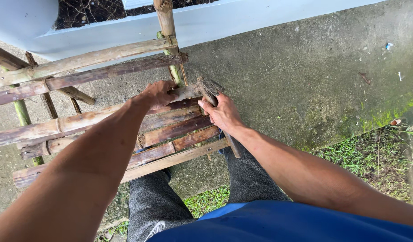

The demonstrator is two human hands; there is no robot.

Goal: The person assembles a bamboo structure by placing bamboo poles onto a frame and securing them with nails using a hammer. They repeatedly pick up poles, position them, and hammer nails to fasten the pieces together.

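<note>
A bamboo frame (103,121) of weathered split slats and round poles is seen standing on a concrete pavement (296,89), beside a pale blue wall (224,20); it is judged stiff, fairly light for its bulk, rough and splintery, dry and liable to crack at the nailed joints; best taken hold of on the round rails, away from slat ends. The upright pole (166,27) is tied into the rails at the corner; grass (376,157) is seen at the pavement edge. The top slat (81,118) is gripped by the left hand (158,94), fingers wrapped closed over it near the corner; steadying pressure is judged to be applied there. A hammer (211,96) is held by the right hand (223,114), closed around the upper handle just below the head; the rusty head is laid against the slat end by the upright; the wooden handle runs down past the lower slats. The hammer is judged heavy at the head, rigid, dry enough to grip.
</note>
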